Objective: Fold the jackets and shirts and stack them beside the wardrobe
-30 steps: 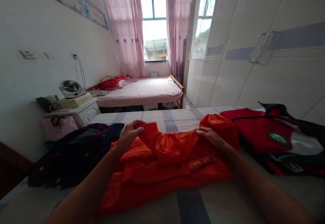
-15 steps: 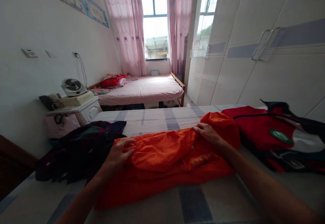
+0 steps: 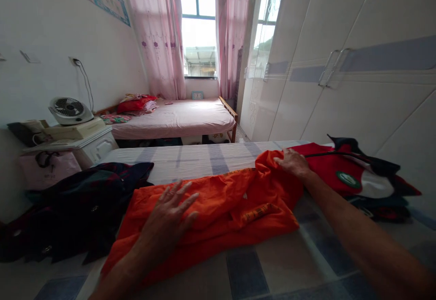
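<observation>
An orange garment (image 3: 218, 200) lies partly folded on the bed in front of me, a printed strip showing on it. My left hand (image 3: 175, 211) is over its left part, fingers spread and palm down; whether it presses on the cloth I cannot tell. At the garment's bunched right end is my right hand (image 3: 293, 161). Its fingers are somewhat apart and touch the orange cloth, though blur softens them. Right of that hand, a red jacket (image 3: 327, 168) with a dark collar and a green oval badge rests on other folded clothes.
A dark plaid garment (image 3: 102, 200) lies at the left on the striped bed sheet (image 3: 190, 157). Beyond are a second bed (image 3: 184, 116), a small fan (image 3: 70, 109) on a box, and a pink bag (image 3: 49, 168). White wardrobe doors (image 3: 306, 105) line the right side.
My right hand has let go of the orange garment's upper edge and moved right to its bunched end. The left hand has lifted from the left edge and spread its fingers. The view has turned slightly right.
</observation>
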